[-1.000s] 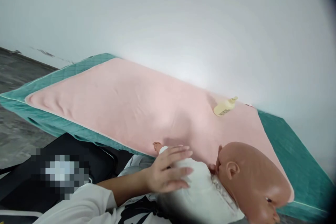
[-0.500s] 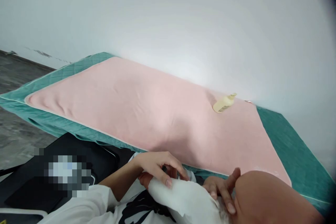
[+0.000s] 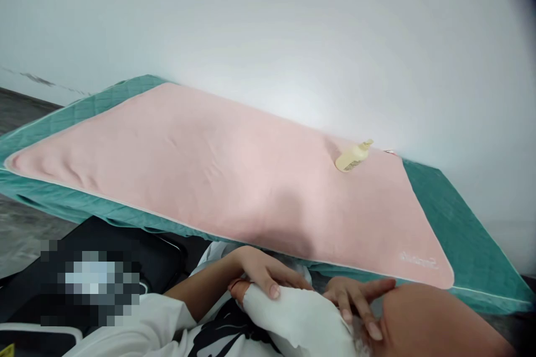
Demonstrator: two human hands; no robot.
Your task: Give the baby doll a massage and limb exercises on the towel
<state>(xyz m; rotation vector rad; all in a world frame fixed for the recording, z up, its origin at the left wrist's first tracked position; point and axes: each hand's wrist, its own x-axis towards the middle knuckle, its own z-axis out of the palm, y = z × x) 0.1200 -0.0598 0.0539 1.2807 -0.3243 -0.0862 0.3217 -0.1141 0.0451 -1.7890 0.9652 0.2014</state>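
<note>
A smooth white covering lies low in front of my body, with a reddish-brown rounded end showing at its left; what is inside I cannot make out. My left hand is on its upper edge, thumb in front and fingers behind. At its right end, my right hand has its fingers apart, fingertips beside crinkled clear material. A large, smooth, skin-coloured shape is close at the lower right.
A pink mat covers a teal bed against a pale wall. A cream pump bottle stands on the mat. A black surface at lower left bears a blurred-out patch.
My left hand's fingers have come down closer along the white covering. My right thumb is stretched further to the right. The view has shifted, moving bed and bottle slightly left and up.
</note>
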